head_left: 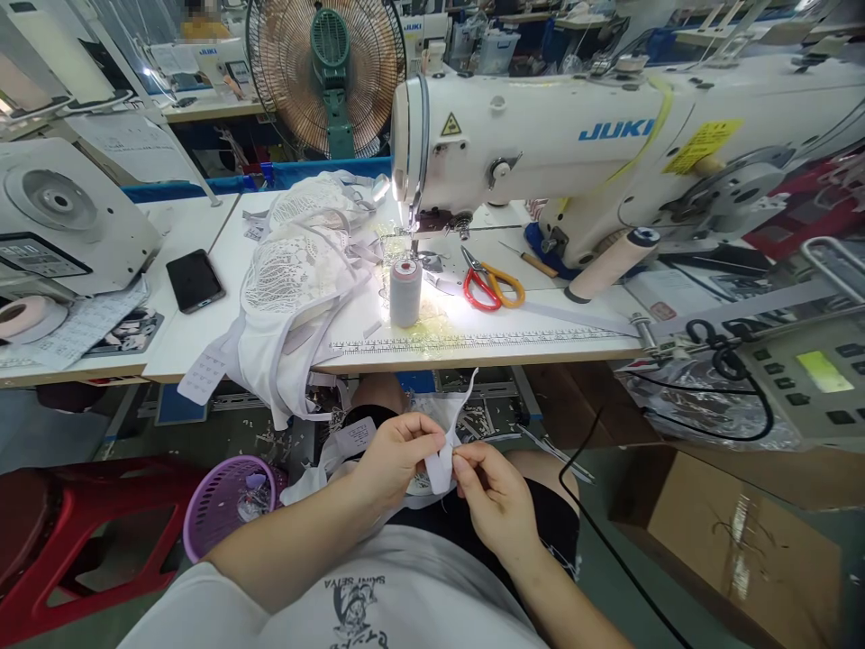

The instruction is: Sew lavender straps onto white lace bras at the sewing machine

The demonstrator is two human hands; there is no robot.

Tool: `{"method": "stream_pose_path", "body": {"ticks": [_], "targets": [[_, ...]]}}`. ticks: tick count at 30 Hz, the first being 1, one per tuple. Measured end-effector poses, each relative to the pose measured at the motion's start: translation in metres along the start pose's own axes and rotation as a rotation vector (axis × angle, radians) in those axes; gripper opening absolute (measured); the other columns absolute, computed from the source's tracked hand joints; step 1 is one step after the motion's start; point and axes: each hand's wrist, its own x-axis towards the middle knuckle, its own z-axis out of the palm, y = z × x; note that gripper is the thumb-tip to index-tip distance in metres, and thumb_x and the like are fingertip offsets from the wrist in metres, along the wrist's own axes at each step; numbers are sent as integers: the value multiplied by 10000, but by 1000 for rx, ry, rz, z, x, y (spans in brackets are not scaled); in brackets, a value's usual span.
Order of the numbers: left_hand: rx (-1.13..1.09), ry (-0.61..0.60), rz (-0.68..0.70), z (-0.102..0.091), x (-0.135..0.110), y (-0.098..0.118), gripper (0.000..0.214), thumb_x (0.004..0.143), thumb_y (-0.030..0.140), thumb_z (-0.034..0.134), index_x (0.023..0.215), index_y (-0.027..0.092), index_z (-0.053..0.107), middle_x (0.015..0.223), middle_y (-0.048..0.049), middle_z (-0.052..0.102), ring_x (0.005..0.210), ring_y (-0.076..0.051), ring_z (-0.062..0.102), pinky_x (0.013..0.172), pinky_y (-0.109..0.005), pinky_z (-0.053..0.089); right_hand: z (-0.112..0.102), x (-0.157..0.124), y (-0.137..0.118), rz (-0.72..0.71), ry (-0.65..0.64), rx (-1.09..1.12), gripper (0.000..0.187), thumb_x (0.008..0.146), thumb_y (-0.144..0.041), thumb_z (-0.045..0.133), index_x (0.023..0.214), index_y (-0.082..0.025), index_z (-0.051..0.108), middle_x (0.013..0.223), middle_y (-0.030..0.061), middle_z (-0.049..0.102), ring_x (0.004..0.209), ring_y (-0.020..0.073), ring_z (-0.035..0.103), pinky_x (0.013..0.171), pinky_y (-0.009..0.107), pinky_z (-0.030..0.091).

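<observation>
Over my lap, my left hand [398,451] pinches the upper left of a white fabric strip [441,470]. On its other side, my right hand [496,494] grips the strip's edge between thumb and fingers. A thin tail of the strip sticks up above the hands. White lace cloth shows behind and below the strip; how it joins the strip is hidden by my hands. A paper label [357,437] lies on the white cloth left of my left hand.
White lace bras [297,270] are heaped on the sewing table, hanging over its front edge. A sewing machine [514,135], a grey thread cone [405,296], scissors [492,284], an awl [533,261] and a phone [195,280] are there. Below left stands a purple basket [223,491].
</observation>
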Motion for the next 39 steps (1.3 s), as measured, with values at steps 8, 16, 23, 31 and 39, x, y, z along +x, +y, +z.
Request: {"method": "stream_pose_path", "body": {"ticks": [8, 16, 23, 31, 39], "targets": [[32, -34, -2, 0, -2, 2, 179, 611, 261, 692, 599, 143, 558, 500, 27, 524, 422, -66, 462, 420, -188, 318, -1, 2, -2, -8, 8, 3, 184, 868, -261, 445, 734, -186, 548, 627, 5, 553, 577, 126, 532, 538, 243, 427], [8, -39, -8, 3, -3, 5, 179, 592, 248, 701, 594, 138, 560, 492, 35, 514, 406, -57, 450, 406, -180, 312, -2, 3, -3, -24, 24, 16, 183, 863, -262, 452, 728, -191, 553, 616, 2, 548, 561, 130, 531, 527, 250, 424], [-9, -41, -40, 6, -3, 7, 211, 566, 266, 724, 578, 139, 556, 485, 35, 524, 404, -60, 458, 411, -186, 342, -3, 3, 0, -56, 17, 25, 160, 871, -237, 445, 753, -192, 543, 620, -2, 520, 578, 125, 515, 540, 252, 418], [19, -44, -27, 7, -2, 4, 214, 559, 270, 729, 576, 139, 561, 480, 28, 540, 409, -63, 466, 415, -182, 353, -2, 2, 2, 42, 7, 77, 174, 866, -285, 457, 744, -193, 539, 624, -11, 513, 535, 112, 497, 501, 235, 406], [16, -15, -15, 4, 2, 3, 211, 578, 275, 721, 614, 130, 572, 496, 31, 523, 408, -57, 440, 414, -182, 333, -10, 3, 7, 115, -101, 143, 150, 835, -296, 492, 743, -187, 540, 630, -12, 490, 528, 108, 474, 490, 230, 400]]}}
